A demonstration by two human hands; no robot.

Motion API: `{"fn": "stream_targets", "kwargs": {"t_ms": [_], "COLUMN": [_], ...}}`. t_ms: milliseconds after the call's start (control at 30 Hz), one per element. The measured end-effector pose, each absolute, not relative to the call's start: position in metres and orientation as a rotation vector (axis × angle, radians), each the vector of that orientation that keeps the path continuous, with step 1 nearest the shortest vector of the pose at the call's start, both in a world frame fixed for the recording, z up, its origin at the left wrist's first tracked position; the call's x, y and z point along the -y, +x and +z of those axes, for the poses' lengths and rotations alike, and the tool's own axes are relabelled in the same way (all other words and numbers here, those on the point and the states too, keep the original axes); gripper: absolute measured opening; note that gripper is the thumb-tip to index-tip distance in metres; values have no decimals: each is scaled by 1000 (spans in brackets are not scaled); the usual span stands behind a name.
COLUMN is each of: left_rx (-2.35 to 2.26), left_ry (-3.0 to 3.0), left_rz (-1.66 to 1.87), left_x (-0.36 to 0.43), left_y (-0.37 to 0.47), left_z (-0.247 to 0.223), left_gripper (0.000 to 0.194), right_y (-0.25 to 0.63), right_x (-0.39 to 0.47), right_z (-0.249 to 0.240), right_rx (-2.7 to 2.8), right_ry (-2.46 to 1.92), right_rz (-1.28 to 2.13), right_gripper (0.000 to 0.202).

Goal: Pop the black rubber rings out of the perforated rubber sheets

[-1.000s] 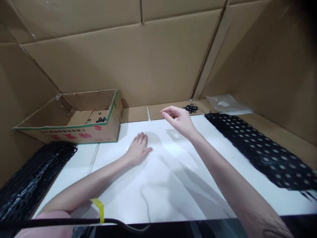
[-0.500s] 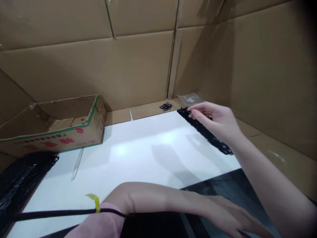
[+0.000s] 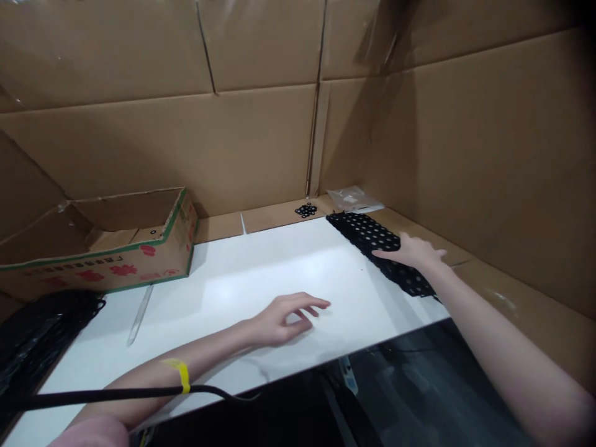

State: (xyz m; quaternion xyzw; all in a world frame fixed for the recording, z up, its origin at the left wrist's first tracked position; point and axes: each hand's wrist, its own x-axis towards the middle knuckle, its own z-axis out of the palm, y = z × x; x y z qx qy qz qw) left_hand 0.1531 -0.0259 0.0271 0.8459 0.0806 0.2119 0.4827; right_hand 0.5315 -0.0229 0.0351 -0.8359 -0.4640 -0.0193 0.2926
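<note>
With your right hand (image 3: 413, 251) spread open over the black perforated sheet (image 3: 365, 233) at the right of the table (image 3: 256, 267), and your left hand (image 3: 285, 320) loosely open, a careless sideways sweep could drag the sheet askew.

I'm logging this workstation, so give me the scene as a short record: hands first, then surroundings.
Left hand: over the white tabletop, fingers loosely bent, nothing visible in it
Right hand: spread at the black dotted sheet, contact unclear
Back: black rings, clear plastic bag
Left: cardboard box, with a black bundle nearer the person
</note>
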Motion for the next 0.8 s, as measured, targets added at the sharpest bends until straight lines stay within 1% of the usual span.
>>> {"fn": "stream_targets", "kwargs": {"t_ms": [100, 200, 233, 300, 400, 467, 567, 633, 700, 800], "left_rx": [-346, -495, -536, -594, -633, -638, -639, -667, -701, -723], "left_ry": [1984, 1949, 1944, 1944, 1965, 1988, 2021, 2031, 2031, 2043], "left_rz": [643, 683, 692, 713, 722, 729, 749, 761, 788, 873], "left_x": [14, 7, 5, 5, 6, 8, 11, 10, 6, -2], "left_y": [123, 96, 88, 76, 63, 57, 50, 45, 40, 35], "left_z": [20, 17, 18, 20, 24, 26, 29, 32, 37, 50], "left_gripper": [32, 32, 31, 30, 27, 26, 24, 25, 26, 28], "right_y": [533, 527, 525, 520, 513, 508, 503, 500, 496, 477], "right_x": [19, 18, 18, 19, 20, 21, 21, 21, 21, 22], "right_z": [39, 46, 48, 52, 56, 56, 63, 76, 97, 139], "right_rx": [1249, 1273, 1290, 1366, 1476, 1503, 1499, 1488, 1504, 1672], "right_ry": [-2586, -2717, -2741, -2784, -2839, -2845, -2829, -2814, -2787, -2652], "right_rz": [69, -27, -78, -149, -126, -114, -163, -200, -225, -299], "right_gripper": [79, 82, 80, 67, 40, 33, 33, 36, 36, 33]}}
